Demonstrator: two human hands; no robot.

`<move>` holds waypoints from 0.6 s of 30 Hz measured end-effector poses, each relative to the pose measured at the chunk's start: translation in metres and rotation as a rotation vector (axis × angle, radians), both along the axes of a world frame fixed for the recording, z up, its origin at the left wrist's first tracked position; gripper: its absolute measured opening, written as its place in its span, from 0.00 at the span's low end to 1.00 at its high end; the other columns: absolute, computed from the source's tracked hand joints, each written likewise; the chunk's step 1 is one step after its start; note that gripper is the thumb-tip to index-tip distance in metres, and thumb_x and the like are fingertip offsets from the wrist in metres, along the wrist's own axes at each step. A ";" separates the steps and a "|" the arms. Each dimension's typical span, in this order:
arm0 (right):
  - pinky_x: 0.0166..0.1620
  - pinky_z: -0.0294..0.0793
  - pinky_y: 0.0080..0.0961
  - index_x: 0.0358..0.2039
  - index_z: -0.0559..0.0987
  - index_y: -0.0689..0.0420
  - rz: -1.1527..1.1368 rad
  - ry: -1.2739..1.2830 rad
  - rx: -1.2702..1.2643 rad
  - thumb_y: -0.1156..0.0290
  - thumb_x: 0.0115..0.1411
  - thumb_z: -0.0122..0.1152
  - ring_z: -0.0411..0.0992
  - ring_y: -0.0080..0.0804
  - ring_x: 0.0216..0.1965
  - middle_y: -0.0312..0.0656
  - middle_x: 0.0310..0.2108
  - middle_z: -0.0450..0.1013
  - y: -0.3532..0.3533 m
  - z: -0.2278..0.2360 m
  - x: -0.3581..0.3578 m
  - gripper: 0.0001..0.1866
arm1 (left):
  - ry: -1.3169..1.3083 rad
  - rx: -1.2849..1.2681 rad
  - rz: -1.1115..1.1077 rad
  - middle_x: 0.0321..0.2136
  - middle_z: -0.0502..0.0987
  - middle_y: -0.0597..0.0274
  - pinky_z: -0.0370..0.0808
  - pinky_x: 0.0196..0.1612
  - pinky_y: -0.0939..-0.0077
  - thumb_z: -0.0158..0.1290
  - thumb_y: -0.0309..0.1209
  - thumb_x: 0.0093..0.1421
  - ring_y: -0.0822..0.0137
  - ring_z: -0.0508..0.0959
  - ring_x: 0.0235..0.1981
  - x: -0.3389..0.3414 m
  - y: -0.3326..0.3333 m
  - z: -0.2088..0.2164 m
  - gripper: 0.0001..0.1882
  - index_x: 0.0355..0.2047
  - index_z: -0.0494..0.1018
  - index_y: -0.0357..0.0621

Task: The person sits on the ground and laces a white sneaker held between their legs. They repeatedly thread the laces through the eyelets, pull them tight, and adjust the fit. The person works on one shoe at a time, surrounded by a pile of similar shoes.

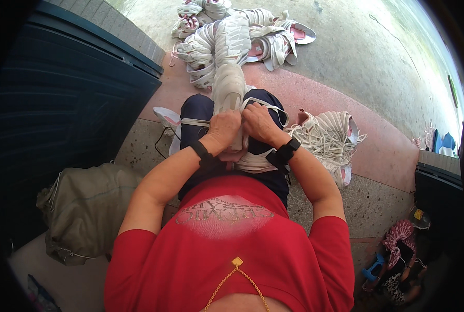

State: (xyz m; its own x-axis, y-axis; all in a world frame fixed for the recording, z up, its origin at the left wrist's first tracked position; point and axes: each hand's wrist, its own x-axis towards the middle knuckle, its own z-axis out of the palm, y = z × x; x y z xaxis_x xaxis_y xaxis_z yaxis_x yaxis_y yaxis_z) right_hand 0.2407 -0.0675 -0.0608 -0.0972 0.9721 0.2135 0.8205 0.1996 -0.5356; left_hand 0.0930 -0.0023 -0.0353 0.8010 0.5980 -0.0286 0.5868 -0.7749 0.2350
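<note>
A white shoe upper [227, 87] lies between my knees, at the near end of a long row of nested white uppers. My left hand [224, 128] is closed at its left edge, with a flat white shoelace [194, 122] running out to the left across my knee. Beside it, my right hand [262, 124] pinches another length of white lace [277, 108] that loops over my right knee. The fingertips of both hands are close together over the upper's opening. Part of the upper is hidden beneath my hands.
Stacked white shoe uppers [233, 37] with pink linings spread over the floor ahead. Another lace-covered bundle [325, 136] sits by my right knee. A dark blue door [70, 88] and a stuffed olive sack [89, 208] stand left. Assorted footwear [398, 260] lies at lower right.
</note>
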 end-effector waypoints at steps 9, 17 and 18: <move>0.46 0.65 0.36 0.34 0.78 0.56 -0.119 0.251 0.115 0.71 0.49 0.57 0.67 0.43 0.44 0.43 0.38 0.72 -0.024 0.023 -0.024 0.10 | -0.077 -0.092 -0.140 0.22 0.73 0.54 0.75 0.27 0.64 0.47 0.27 0.57 0.57 0.78 0.24 -0.035 -0.003 0.071 0.06 0.26 0.68 0.38; 0.37 0.70 0.39 0.31 0.76 0.59 0.236 0.562 -0.228 0.72 0.54 0.56 0.72 0.50 0.34 0.50 0.25 0.72 -0.031 0.081 -0.078 0.06 | -0.266 -1.017 0.377 0.22 0.72 0.67 0.70 0.27 0.82 0.46 0.33 0.64 0.78 0.71 0.23 -0.080 0.052 0.068 0.12 0.42 0.71 0.37; 0.36 0.70 0.40 0.31 0.75 0.60 0.216 0.602 -0.355 0.71 0.54 0.56 0.72 0.51 0.33 0.51 0.25 0.72 -0.028 0.096 -0.074 0.06 | -0.306 -1.076 0.372 0.26 0.75 0.64 0.69 0.27 0.87 0.45 0.32 0.64 0.80 0.72 0.24 -0.087 0.054 0.064 0.14 0.48 0.68 0.38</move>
